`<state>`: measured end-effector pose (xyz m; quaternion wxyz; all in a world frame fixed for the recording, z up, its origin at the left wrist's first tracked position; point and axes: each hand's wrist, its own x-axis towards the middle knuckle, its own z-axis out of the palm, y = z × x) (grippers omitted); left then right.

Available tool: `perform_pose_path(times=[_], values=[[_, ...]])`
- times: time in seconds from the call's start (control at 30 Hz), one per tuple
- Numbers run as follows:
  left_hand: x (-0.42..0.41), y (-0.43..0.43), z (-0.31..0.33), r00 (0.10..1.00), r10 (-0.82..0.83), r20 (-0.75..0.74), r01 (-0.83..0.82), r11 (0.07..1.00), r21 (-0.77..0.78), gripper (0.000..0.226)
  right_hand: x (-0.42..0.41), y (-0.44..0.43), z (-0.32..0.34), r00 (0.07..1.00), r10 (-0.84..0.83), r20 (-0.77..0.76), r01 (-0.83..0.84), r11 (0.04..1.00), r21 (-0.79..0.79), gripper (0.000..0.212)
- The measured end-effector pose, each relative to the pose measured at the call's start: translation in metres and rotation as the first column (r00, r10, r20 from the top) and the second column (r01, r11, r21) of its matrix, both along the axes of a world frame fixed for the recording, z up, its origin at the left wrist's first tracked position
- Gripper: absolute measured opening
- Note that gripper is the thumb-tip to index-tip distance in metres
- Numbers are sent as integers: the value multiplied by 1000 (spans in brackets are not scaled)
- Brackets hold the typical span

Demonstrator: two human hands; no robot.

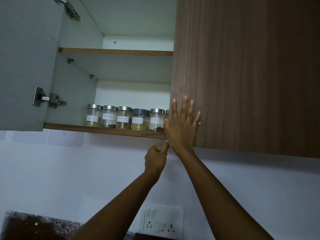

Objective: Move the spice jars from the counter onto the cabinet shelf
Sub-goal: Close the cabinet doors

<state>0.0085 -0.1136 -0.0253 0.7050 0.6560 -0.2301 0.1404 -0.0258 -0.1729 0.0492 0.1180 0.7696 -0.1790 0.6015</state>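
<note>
jars: the spice jars (123, 117) stand in a row on the cabinet shelf (103, 129), at 9 o'clock of my right hand; the last one is half hidden by the right door (242, 75).
right hand: my right hand (181, 125) lies flat on that door, fingers spread, holding nothing.
left hand: my left hand (155, 158), at 7 o'clock of the right, is curled with the forefinger up at the door's lower corner, empty.
handling: probably light, stiff, smooth glass, breakable if knocked.
grip: i'd take each round the body over its paper label, not by the steel lid (109, 107).
surface: the surface (34, 227) at 7 o'clock shows no jars.
</note>
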Motion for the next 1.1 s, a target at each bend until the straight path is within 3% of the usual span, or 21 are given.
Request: perform_pose_path(times=[0.13, 0.27, 0.47, 0.6, 0.7, 1.1], values=[[2, 2, -2, 1000, -14, -6, 14, 1000, 23, 45, 3, 1, 0, 1000, -3, 12, 3, 1000, -2, 70], [-3, 13, 5, 1000, -10, 16, 7, 989, 146, 50, 2, 0, -1, 1000, -9, -10, 9, 1000, -5, 70], [-23, 59, 15, 977, 71, 200, -120, 962, 244, 47, -7, 7, 1, 996, 40, -81, -36, 998, 50, 73], [-37, 112, 26, 944, 128, 304, -208, 946, 249, 37, -26, 36, -8, 985, 171, -32, -163, 971, 177, 57], [-45, 165, 35, 901, 181, 394, -297, 920, 256, 36, -39, 69, -15, 962, 273, 3, -267, 940, 213, 49], [-81, 386, 43, 743, 344, 575, -590, 742, 319, 17, -62, 277, -17, 803, 589, -89, -581, 808, 99, 46]])
